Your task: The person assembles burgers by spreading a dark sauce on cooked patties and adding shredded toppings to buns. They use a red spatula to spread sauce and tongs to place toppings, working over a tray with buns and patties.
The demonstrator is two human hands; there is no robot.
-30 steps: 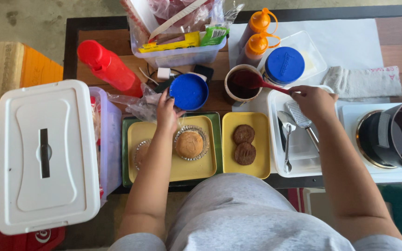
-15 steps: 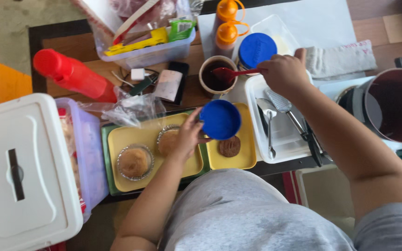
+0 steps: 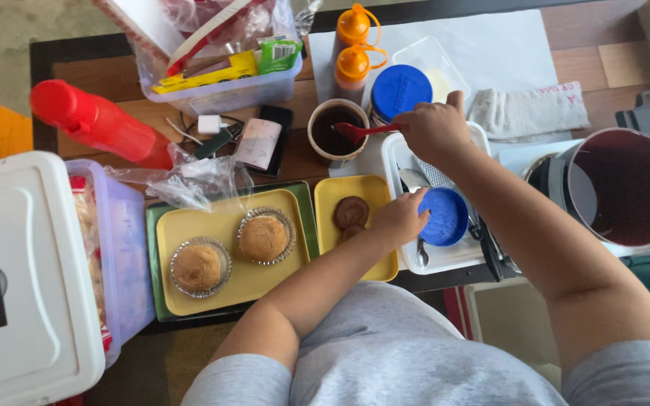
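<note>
The left hand [image 3: 400,218] reaches across the small yellow plate [image 3: 374,267] and grips the edge of a round blue lid [image 3: 443,217], which sits over the white tray [image 3: 466,252] of utensils, just beside a metal spoon [image 3: 414,183]. The right hand [image 3: 434,129] is closed around the handle of a red spoon [image 3: 362,131] whose bowl rests in a cup [image 3: 334,135] of dark sauce, next to a blue-capped jar [image 3: 400,91]. To set the lid down well, it should probably go flat on a bare part of the tray, clear of the utensils, so it does not rock. The forearm passes low over the two brown patties [image 3: 350,215], so lifting it a little would likely keep it off the food. Steadying the red spoon meanwhile should stop drips on the surface [image 3: 295,150]. Two buns [image 3: 231,252] in foil cups wait on the large yellow plate [image 3: 253,286].
</note>
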